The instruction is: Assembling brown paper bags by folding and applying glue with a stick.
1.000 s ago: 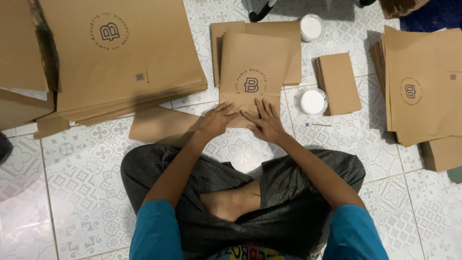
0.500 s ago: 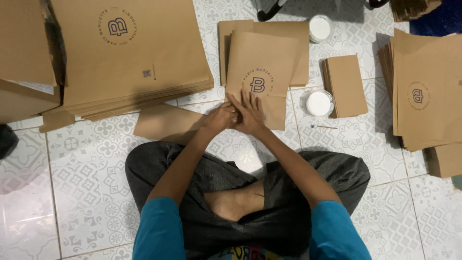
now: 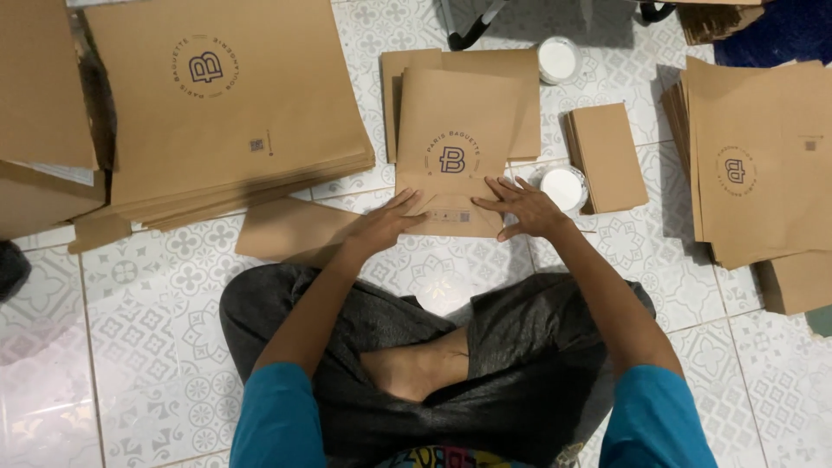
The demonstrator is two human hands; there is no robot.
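A flat brown kraft paper bag with a round dark logo (image 3: 452, 147) is pinned on the tiled floor (image 3: 130, 347), bottom fold pressed by left hand (image 3: 381, 227) and right hand (image 3: 525, 208), fingers splayed flat, presumably so the crease stays put.

Paper bag (image 3: 451, 152) on floor between left bag stack (image 3: 234, 113) and right stack (image 3: 763, 165).

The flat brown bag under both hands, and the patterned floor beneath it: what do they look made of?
The flat brown bag with a round dark logo looks like matte kraft paper: dull, no shine, with a sharp fold crease where the left hand and right hand press it. The white patterned floor looks like glazed ceramic tile: grout lines and soft reflected glare, though the exact material is open.
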